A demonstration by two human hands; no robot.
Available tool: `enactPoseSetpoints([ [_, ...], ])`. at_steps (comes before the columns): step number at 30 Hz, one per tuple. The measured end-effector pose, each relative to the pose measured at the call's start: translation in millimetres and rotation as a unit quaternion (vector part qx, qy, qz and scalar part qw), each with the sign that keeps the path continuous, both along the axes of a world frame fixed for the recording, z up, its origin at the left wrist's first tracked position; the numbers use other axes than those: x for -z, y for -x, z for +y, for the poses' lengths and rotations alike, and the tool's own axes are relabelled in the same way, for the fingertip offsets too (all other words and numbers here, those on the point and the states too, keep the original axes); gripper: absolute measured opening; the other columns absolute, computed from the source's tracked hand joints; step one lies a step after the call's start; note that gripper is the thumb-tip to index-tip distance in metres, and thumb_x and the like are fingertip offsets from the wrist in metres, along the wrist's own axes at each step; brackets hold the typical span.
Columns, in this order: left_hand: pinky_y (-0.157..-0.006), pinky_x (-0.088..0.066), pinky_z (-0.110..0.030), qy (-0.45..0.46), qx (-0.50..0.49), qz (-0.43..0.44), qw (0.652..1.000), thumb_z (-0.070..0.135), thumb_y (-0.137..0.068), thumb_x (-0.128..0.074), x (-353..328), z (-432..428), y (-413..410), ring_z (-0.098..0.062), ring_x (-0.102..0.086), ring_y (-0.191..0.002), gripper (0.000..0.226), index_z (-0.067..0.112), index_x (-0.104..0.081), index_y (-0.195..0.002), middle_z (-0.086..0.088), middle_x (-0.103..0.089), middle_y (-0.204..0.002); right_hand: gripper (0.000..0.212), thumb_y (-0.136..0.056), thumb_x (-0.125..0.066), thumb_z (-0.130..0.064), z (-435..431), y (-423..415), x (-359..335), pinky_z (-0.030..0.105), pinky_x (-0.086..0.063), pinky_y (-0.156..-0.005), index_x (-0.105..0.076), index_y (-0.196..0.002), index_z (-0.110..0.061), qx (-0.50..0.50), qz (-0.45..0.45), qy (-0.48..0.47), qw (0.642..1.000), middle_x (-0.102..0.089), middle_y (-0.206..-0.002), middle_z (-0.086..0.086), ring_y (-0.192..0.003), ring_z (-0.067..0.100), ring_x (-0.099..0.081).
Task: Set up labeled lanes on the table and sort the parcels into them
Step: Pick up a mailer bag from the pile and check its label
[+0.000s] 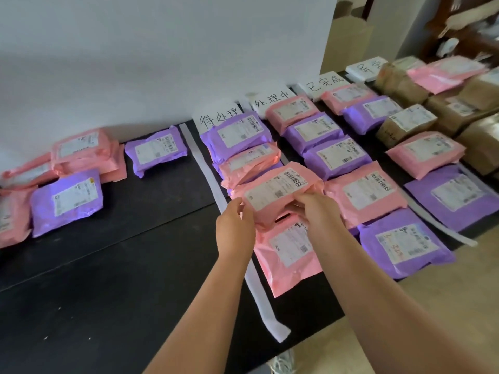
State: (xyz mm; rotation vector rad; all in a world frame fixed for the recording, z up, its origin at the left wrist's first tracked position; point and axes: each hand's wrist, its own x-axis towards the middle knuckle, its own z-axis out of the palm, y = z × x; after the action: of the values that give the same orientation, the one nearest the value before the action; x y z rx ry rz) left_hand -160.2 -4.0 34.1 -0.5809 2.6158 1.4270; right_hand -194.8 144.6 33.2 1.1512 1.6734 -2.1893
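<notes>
The black desk (108, 265) ran out of frame at left, cutting off a heap of unsorted parcels (16, 211). A white strip (213, 182) edged the first lane, where the pink parcel (275, 190) was held over the row, hiding parts of those beneath. The left hand (235, 228) and right hand (318, 211) gripped its near edge, fingers curled. The far label (367, 67) was blurred.

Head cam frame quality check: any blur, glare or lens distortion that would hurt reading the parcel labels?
Head view: wide-angle bend curves the white tape strip; bluish sheen on the left purple parcel; far lane sign and brown boxes blur out; the held pink parcel shows its barcode, but the print is too soft to read.
</notes>
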Motion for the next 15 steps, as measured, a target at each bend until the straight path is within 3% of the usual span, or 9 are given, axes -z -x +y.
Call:
enactPoseSetpoints([
  [2,-0.056,-0.037,-0.013,0.006,0.016,0.007,1.0,0.028,-0.104,-0.041,4,-1,13,-0.009,-0.055,-0.087,0.029,0.021,-0.057,-0.128,0.008,-0.061,-0.111,0.02,-0.089,-0.061,0.0,-3,15,8,0.025,-0.057,-0.065,-0.064,-0.109,-0.003,-0.024,-0.03,-0.008,0.999,-0.072,-0.088,0.008,-0.066,0.019,-0.071],
  [5,-0.063,-0.05,-0.025,0.025,0.014,0.024,0.999,0.03,-0.102,-0.045,16,-4,32,-0.014,-0.062,-0.09,0.025,0.022,-0.06,-0.12,0.007,-0.064,-0.107,0.02,-0.092,-0.058,0.0,-5,31,14,0.013,-0.042,-0.039,-0.062,-0.109,-0.01,-0.062,-0.048,-0.044,0.996,-0.071,-0.091,0.005,-0.046,0.006,-0.065],
  [7,-0.07,-0.057,-0.034,0.043,0.021,0.021,0.999,0.028,-0.101,-0.047,24,-5,40,-0.017,-0.063,-0.092,0.023,0.023,-0.061,-0.117,0.004,-0.066,-0.107,0.011,-0.092,-0.06,-0.003,-5,38,17,0.012,-0.039,-0.035,-0.064,-0.098,-0.011,-0.094,-0.063,-0.092,0.989,-0.07,-0.08,0.002,-0.039,0.002,-0.061],
  [9,-0.077,-0.058,-0.042,0.068,0.037,0.004,0.997,0.026,-0.098,-0.048,31,-5,45,-0.022,-0.063,-0.096,0.025,0.021,-0.061,-0.119,-0.001,-0.065,-0.11,0.007,-0.089,-0.062,-0.008,-2,42,23,0.02,-0.049,-0.052,-0.068,-0.087,-0.011,-0.15,-0.072,-0.175,0.97,-0.067,-0.068,-0.001,-0.053,0.011,-0.066],
  [11,-0.084,-0.055,-0.046,0.097,0.059,-0.013,0.993,0.024,-0.096,-0.05,37,-4,47,-0.026,-0.059,-0.101,0.032,0.02,-0.058,-0.126,-0.005,-0.061,-0.115,0.008,-0.087,-0.064,-0.017,0,43,28,0.029,-0.046,-0.059,-0.064,-0.079,-0.017,-0.215,-0.071,-0.274,0.935,-0.064,-0.069,-0.002,-0.07,0.021,-0.063],
  [13,-0.093,-0.051,-0.045,0.117,0.076,-0.021,0.99,0.021,-0.096,-0.051,40,-3,46,-0.027,-0.054,-0.109,0.039,0.02,-0.054,-0.134,-0.008,-0.056,-0.123,0.012,-0.086,-0.066,-0.027,3,40,31,0.031,-0.042,-0.063,-0.06,-0.09,-0.017,-0.236,-0.055,-0.375,0.895,-0.063,-0.084,0.0,-0.081,0.024,-0.059],
  [15,-0.099,-0.046,-0.043,0.133,0.088,-0.027,0.987,0.019,-0.096,-0.05,43,-1,45,-0.027,-0.049,-0.116,0.043,0.019,-0.051,-0.139,-0.008,-0.053,-0.13,0.033,-0.086,-0.068,-0.03,6,39,36,0.039,-0.045,-0.082,-0.055,-0.111,-0.013,-0.244,-0.019,-0.499,0.831,-0.059,-0.108,0.005,-0.101,0.028,-0.056],
])
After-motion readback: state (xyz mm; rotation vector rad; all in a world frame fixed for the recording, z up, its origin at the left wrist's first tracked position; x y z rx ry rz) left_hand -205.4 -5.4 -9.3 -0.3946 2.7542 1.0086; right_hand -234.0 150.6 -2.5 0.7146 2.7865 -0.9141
